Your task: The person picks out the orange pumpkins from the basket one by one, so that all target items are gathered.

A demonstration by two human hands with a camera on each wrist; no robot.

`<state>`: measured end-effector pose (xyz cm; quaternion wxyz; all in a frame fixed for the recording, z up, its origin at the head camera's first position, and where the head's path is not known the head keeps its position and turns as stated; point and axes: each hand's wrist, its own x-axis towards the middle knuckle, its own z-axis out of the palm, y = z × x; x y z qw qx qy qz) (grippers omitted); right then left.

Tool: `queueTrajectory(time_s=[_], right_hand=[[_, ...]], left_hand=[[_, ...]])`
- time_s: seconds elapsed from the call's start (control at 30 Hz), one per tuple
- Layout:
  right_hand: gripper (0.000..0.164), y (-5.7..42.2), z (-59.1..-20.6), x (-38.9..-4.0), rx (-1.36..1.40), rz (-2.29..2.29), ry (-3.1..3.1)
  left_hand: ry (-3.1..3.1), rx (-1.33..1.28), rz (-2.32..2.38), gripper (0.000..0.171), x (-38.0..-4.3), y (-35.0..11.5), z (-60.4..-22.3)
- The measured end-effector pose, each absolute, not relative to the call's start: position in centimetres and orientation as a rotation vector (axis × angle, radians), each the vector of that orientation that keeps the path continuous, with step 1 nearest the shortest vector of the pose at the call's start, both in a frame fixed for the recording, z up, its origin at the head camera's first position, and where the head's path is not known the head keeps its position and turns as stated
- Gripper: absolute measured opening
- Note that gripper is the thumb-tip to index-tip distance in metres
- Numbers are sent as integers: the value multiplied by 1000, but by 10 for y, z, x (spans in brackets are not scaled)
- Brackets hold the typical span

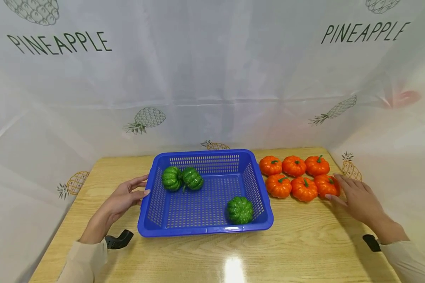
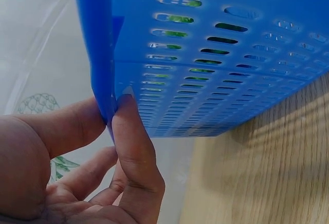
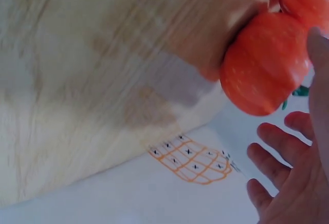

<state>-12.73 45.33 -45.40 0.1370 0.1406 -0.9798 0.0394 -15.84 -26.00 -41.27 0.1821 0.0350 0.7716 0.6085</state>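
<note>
A blue plastic basket [image 1: 205, 231] with slotted walls sits mid-table. Two green pumpkins, one being the left pumpkin [image 1: 171, 178], lie side by side at its back left; another green pumpkin [image 1: 240, 210] sits at the front right corner. My left hand [image 1: 125, 198] pinches the basket's left rim [image 2: 97, 44] between thumb and finger. Right of the basket, several orange pumpkins [image 1: 304, 189] stand in two rows. At the front row's right end, my right hand [image 1: 361, 200] reaches around an orange pumpkin [image 3: 262, 64], its fingers spread and loosely bent beside it.
A wooden table [image 1: 287, 251] carries everything, its back edge running along a pale curtain [image 1: 212, 78] printed with pineapples. The curtain also hangs down along both sides. Black wrist straps show at the left wrist [image 1: 118, 239] and right wrist [image 1: 371, 243].
</note>
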Motion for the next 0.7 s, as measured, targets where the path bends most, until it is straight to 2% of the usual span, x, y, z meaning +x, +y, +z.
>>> queueTrajectory(time_s=[0.5, 0.7], right_hand=[[76, 466, -450, -136, 382, 127, -2765], [80, 469, -453, -141, 374, 120, -2802]], left_hand=[[2189, 140, 1723, 71, -155, -265, -417], [2408, 185, 1576, 71, -152, -279, -417]])
